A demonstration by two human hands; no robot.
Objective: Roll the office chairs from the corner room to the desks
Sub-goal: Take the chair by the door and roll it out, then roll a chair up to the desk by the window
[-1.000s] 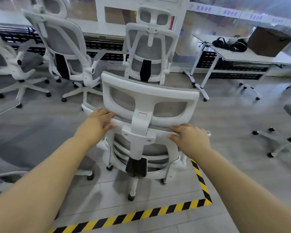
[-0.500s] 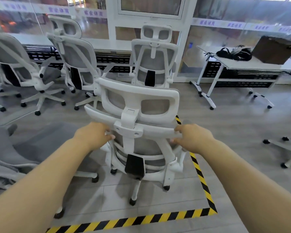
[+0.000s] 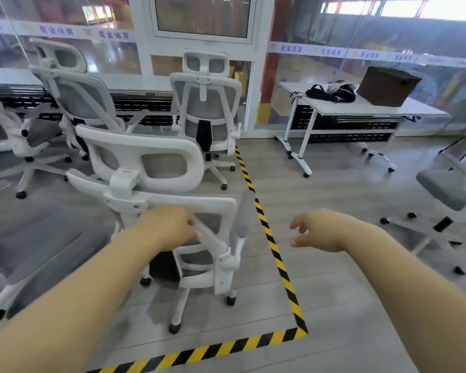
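Note:
A white office chair (image 3: pixel 145 160) with grey mesh back and headrest stands just in front of me, turned to the left, inside the yellow-black floor tape (image 3: pixel 269 238). My left hand (image 3: pixel 170 227) grips the white frame of its backrest. My right hand (image 3: pixel 320 230) hovers to the right of the chair, fingers apart, holding nothing. A white desk (image 3: pixel 404 106) on wheeled legs stands at the back right by the glass wall.
Another white chair (image 3: pixel 206 103) stands right behind the held one, and more chairs (image 3: pixel 76 95) crowd the left side. A grey-seated chair (image 3: pixel 447 189) stands at the right. On the desk lie a black bag (image 3: pixel 331 91) and a brown box (image 3: pixel 388 86).
My right hand has let go of the backrest and moved right. The chair has swung to the left, and my view has shifted right and up.

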